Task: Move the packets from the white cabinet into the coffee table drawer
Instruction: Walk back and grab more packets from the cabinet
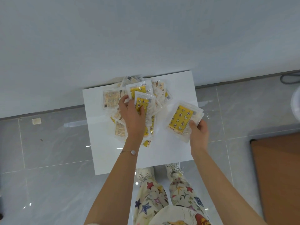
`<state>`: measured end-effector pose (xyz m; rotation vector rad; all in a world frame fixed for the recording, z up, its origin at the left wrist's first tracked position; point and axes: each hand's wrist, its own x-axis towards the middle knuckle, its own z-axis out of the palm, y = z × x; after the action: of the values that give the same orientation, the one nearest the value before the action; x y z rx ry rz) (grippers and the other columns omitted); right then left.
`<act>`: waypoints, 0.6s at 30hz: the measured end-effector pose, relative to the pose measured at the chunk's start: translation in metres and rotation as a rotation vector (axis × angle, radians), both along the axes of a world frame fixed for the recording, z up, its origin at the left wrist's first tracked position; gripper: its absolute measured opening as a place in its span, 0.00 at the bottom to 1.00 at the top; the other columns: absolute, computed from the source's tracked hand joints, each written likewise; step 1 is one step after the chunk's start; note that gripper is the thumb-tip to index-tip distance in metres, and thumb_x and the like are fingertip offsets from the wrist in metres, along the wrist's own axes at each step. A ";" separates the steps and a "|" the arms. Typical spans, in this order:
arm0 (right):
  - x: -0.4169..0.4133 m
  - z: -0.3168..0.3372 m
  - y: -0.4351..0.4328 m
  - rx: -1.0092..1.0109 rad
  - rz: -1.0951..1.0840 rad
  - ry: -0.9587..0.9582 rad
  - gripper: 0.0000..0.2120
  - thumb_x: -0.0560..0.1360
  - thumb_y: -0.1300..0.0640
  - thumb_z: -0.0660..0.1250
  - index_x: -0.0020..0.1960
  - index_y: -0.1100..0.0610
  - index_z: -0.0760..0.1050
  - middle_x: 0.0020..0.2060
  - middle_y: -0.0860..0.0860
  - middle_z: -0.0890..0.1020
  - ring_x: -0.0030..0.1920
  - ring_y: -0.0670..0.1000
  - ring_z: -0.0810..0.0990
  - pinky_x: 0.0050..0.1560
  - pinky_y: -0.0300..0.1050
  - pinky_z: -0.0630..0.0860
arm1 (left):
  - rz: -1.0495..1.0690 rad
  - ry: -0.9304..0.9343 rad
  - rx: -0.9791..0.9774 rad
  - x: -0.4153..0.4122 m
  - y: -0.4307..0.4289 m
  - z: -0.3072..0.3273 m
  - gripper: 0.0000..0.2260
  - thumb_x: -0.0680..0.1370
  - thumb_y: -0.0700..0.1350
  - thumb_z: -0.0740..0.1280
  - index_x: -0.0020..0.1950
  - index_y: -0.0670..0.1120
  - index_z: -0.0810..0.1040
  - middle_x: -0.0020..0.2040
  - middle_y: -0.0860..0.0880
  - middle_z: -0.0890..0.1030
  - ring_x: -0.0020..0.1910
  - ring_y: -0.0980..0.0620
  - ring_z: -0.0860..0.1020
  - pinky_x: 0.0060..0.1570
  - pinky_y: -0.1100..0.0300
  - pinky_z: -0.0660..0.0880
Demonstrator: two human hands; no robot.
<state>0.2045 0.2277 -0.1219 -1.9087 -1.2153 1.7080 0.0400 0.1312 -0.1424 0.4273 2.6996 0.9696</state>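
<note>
Yellow packets [112,99] lay heaped on the cabinet [162,151]. The left hand [132,116] pinched one in its grip, and the right hand [198,132] gripped a stack [181,118]. This looked like the gathering step; the next move likely called for adding that packet to the stack.

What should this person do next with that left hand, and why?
Probably lift the yellow packet that the left hand grips off the pile and pass it to the stack held in the right hand. That stack holds several packets, and many more lie loose on the white cabinet.
</note>
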 end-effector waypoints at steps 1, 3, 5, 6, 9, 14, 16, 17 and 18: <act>0.000 0.000 -0.002 0.000 0.004 0.001 0.06 0.80 0.60 0.61 0.53 0.52 0.74 0.45 0.48 0.82 0.46 0.48 0.82 0.42 0.40 0.76 | 0.009 -0.011 -0.011 0.000 -0.001 -0.001 0.11 0.74 0.38 0.70 0.55 0.39 0.74 0.69 0.42 0.67 0.66 0.45 0.67 0.64 0.54 0.67; 0.001 0.000 -0.004 0.002 0.002 0.005 0.05 0.80 0.60 0.61 0.52 0.51 0.74 0.45 0.48 0.82 0.47 0.49 0.82 0.44 0.43 0.77 | 0.029 -0.043 -0.028 -0.001 -0.004 -0.002 0.12 0.74 0.41 0.70 0.55 0.39 0.75 0.63 0.42 0.73 0.62 0.42 0.70 0.63 0.50 0.67; 0.001 0.002 -0.006 0.011 -0.005 0.014 0.06 0.79 0.60 0.62 0.52 0.51 0.75 0.45 0.47 0.83 0.47 0.49 0.83 0.45 0.44 0.78 | 0.060 -0.072 0.024 -0.003 -0.008 0.001 0.10 0.74 0.42 0.70 0.52 0.40 0.75 0.51 0.43 0.77 0.53 0.43 0.73 0.55 0.46 0.72; 0.001 0.004 -0.006 0.013 -0.003 0.024 0.07 0.79 0.61 0.62 0.52 0.51 0.75 0.45 0.47 0.83 0.47 0.49 0.83 0.46 0.45 0.79 | 0.083 -0.098 0.071 -0.003 -0.010 0.005 0.08 0.74 0.42 0.69 0.50 0.41 0.74 0.48 0.44 0.77 0.49 0.44 0.74 0.52 0.48 0.74; -0.003 0.016 -0.008 -0.020 0.004 0.080 0.06 0.79 0.62 0.62 0.51 0.53 0.75 0.45 0.49 0.83 0.47 0.50 0.83 0.45 0.45 0.79 | 0.175 -0.218 0.180 -0.003 -0.020 0.022 0.06 0.76 0.40 0.67 0.49 0.46 0.71 0.42 0.52 0.74 0.40 0.54 0.73 0.41 0.63 0.73; -0.019 0.045 -0.013 -0.094 0.151 0.118 0.05 0.79 0.62 0.62 0.50 0.55 0.75 0.48 0.52 0.82 0.50 0.55 0.82 0.51 0.52 0.80 | 0.300 -0.335 0.276 -0.008 -0.055 0.056 0.14 0.76 0.37 0.67 0.54 0.46 0.63 0.45 0.54 0.72 0.41 0.57 0.76 0.37 0.71 0.74; -0.027 0.062 -0.015 -0.126 0.242 0.122 0.05 0.79 0.62 0.62 0.52 0.55 0.75 0.50 0.54 0.82 0.51 0.56 0.82 0.52 0.54 0.79 | 0.378 -0.443 0.345 -0.010 -0.073 0.077 0.19 0.76 0.38 0.69 0.57 0.48 0.60 0.49 0.51 0.75 0.44 0.53 0.79 0.39 0.65 0.78; -0.031 0.074 -0.016 -0.135 0.289 0.122 0.05 0.79 0.61 0.62 0.52 0.55 0.76 0.50 0.54 0.83 0.51 0.56 0.82 0.51 0.53 0.79 | 0.416 -0.500 0.375 -0.010 -0.082 0.090 0.21 0.76 0.38 0.69 0.59 0.49 0.59 0.50 0.50 0.77 0.45 0.52 0.80 0.39 0.62 0.79; -0.036 0.089 -0.016 -0.129 0.339 0.122 0.05 0.79 0.61 0.62 0.51 0.54 0.76 0.49 0.53 0.83 0.50 0.55 0.82 0.49 0.52 0.80 | 0.454 -0.543 0.397 -0.010 -0.090 0.106 0.23 0.76 0.39 0.70 0.62 0.50 0.59 0.51 0.49 0.78 0.46 0.51 0.81 0.40 0.60 0.79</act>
<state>0.1690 0.2114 -0.0332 -1.7101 -1.4798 2.0858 0.0298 0.0417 -0.0366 -0.3645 2.1347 1.4918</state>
